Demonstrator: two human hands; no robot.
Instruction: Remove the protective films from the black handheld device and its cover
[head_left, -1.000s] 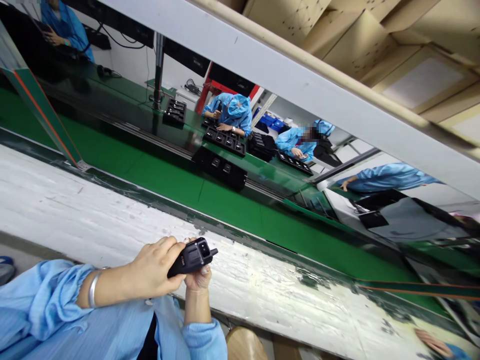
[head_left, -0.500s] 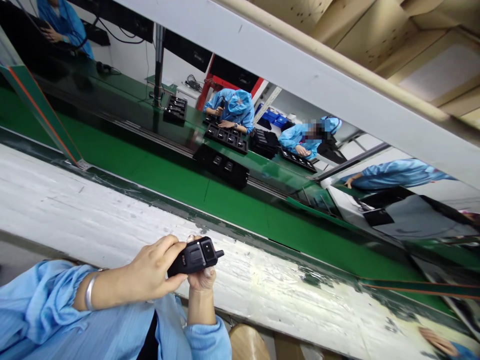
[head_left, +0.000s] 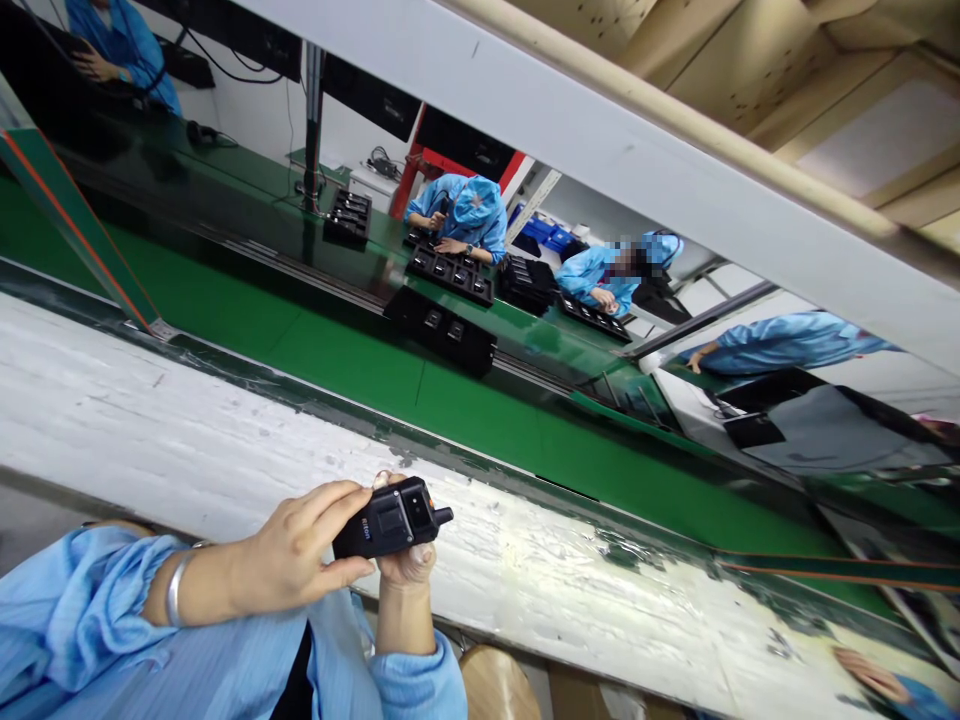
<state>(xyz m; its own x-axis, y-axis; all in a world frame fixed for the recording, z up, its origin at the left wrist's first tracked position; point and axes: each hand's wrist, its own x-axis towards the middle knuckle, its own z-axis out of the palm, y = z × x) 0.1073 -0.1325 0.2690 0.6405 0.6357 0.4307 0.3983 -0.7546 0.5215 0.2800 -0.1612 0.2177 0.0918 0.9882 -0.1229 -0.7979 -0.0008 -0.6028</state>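
- The black radio point(head_left: 390, 519) carries a small line of pale lettering on its side near the left thumb; the print is too small to read.
- The radio is a compact, dark, boxy unit with a squarish raised panel on the upward face and a short stub knob at the end pointing away from the left hand.
- Left hand point(head_left: 296, 555): fingers curled over the near end of the radio, thumb pressed along its lower edge, so the body is clamped between thumb and fingers. A silver bangle point(head_left: 177, 600) sits on that wrist, just behind the hand, against a light blue sleeve point(head_left: 82, 610).
- Right hand point(head_left: 405, 562): directly beneath the radio, fingertips closed up against its underside; one fingertip shows above the top edge.
- The radio is held in the air, just above the near edge of the scuffed white bench point(head_left: 187, 440).
- Beyond the hands, a green conveyor belt point(head_left: 360, 370) runs across, with a black tray point(head_left: 442, 335) on it.
- Farther off, people in blue coats point(head_left: 457, 215) sit at more black trays.
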